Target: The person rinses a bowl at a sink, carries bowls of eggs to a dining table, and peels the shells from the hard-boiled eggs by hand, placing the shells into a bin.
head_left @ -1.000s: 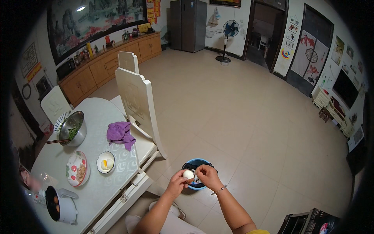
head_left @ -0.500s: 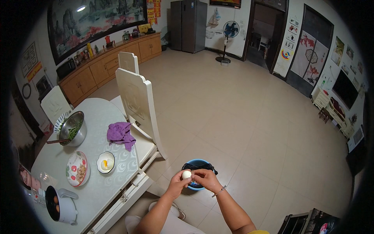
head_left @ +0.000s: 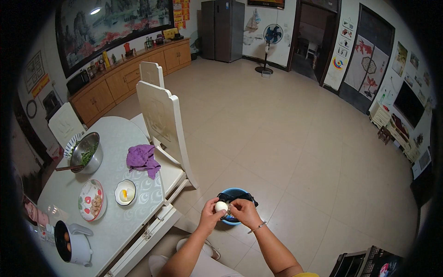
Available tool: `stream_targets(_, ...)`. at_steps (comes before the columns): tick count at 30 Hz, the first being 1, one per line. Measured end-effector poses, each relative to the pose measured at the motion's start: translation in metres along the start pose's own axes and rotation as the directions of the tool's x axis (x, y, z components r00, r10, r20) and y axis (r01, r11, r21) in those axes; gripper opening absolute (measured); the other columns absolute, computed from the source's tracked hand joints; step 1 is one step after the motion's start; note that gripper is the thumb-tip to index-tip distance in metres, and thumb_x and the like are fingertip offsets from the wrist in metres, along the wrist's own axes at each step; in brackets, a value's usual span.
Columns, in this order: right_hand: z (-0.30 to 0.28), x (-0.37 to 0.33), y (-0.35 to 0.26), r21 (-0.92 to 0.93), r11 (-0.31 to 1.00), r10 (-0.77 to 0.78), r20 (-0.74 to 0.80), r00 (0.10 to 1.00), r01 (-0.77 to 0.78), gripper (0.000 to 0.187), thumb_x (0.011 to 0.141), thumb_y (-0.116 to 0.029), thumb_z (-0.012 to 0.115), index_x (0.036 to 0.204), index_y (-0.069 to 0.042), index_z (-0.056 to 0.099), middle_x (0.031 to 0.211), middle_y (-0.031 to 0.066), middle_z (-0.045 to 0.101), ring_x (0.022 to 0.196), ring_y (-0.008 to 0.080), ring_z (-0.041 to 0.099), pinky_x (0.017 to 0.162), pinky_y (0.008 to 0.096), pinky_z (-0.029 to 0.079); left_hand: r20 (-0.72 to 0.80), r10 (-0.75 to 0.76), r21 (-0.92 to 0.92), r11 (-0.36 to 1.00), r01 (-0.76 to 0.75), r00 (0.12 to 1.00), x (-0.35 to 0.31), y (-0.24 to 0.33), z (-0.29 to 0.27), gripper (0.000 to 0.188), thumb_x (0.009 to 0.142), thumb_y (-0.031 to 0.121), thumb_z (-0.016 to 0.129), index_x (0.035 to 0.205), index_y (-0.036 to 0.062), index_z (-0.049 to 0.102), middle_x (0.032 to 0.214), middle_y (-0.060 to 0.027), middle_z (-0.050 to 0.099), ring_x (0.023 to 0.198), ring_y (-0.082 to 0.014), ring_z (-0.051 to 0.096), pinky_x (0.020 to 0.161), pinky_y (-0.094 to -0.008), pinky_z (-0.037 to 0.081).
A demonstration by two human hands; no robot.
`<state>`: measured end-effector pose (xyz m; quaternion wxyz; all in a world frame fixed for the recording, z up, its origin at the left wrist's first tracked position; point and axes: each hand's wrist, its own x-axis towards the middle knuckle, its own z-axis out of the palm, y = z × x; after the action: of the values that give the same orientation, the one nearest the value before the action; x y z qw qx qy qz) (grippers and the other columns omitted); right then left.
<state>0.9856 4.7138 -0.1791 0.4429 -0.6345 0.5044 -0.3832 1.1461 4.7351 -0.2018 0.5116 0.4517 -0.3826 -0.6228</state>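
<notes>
My left hand holds a smooth white egg, thumb and fingers wrapped round its left side and underneath. Just right of the egg, my right hand, with a bracelet at the wrist, has its fingertips pinched together. Whatever is between those fingertips is too small to make out. Both hands are above a blue trash bin lined with a black bag, which stands on the floor and is partly hidden by them. On the table to the left, a white pot with a handle contains brown eggs.
The table also bears a small bowl with egg pieces, a patterned bowl, a steel bowl of greens with chopsticks, and a purple cloth. A white chair stands beside it. Black crates are at lower right.
My right hand has drawn slightly right, away from the egg, opening a small gap. The left hand still holds the egg in nearly the same place.
</notes>
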Motion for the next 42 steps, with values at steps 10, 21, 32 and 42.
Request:
stream_targets(10,-0.009,0.006,0.02,0.07,0.993,0.098,-0.042,0.994,-0.095,0.017,0.079,-0.016,0.062,0.075,0.0,0.062,0.059,0.0032,0.059,0.053,0.0078,0.052,0.049,0.0251,0.041,0.195,-0.137,-0.398,0.894,0.206,0.971,0.004,-0.007,-0.019,0.041,0.078,0.009,0.053,0.116,0.005,0.041,0.107,-0.0137,0.055,0.082,-0.0196,0.057,0.062,-0.0276,0.043)
stream_targets(21,-0.013,0.008,0.031,-0.063,0.994,0.075,-0.149,0.986,-0.086,0.016,0.077,-0.014,0.062,0.072,0.001,0.061,0.059,0.0064,0.059,0.053,0.0111,0.053,0.05,0.0269,0.042,0.322,-0.144,-0.73,0.592,0.342,0.936,0.005,-0.002,-0.03,0.044,0.075,0.014,0.05,0.118,0.0036,0.049,0.116,-0.0185,0.053,0.084,-0.0289,0.054,0.065,-0.032,0.043)
stream_targets(32,-0.015,0.001,0.004,-0.091,0.99,0.092,-0.145,0.985,-0.106,0.014,0.077,-0.012,0.063,0.073,0.001,0.062,0.062,0.0056,0.06,0.057,0.0083,0.053,0.053,0.0251,0.044,0.14,-0.159,-0.663,0.718,0.212,0.977,0.006,-0.004,-0.028,0.036,0.085,0.02,0.054,0.118,0.0088,0.047,0.119,-0.0123,0.054,0.088,-0.0216,0.054,0.071,-0.0318,0.043)
stream_targets(42,-0.015,-0.008,0.013,-0.128,0.989,0.049,-0.152,0.987,-0.068,0.015,0.075,-0.015,0.06,0.072,0.0,0.061,0.063,0.0128,0.06,0.055,0.0188,0.058,0.053,0.0304,0.045,-0.013,-0.149,-0.764,0.64,0.086,0.989,0.016,-0.012,-0.031,0.035,0.083,0.022,0.059,0.114,0.0076,0.051,0.109,-0.0091,0.056,0.095,-0.0196,0.053,0.079,-0.0338,0.044)
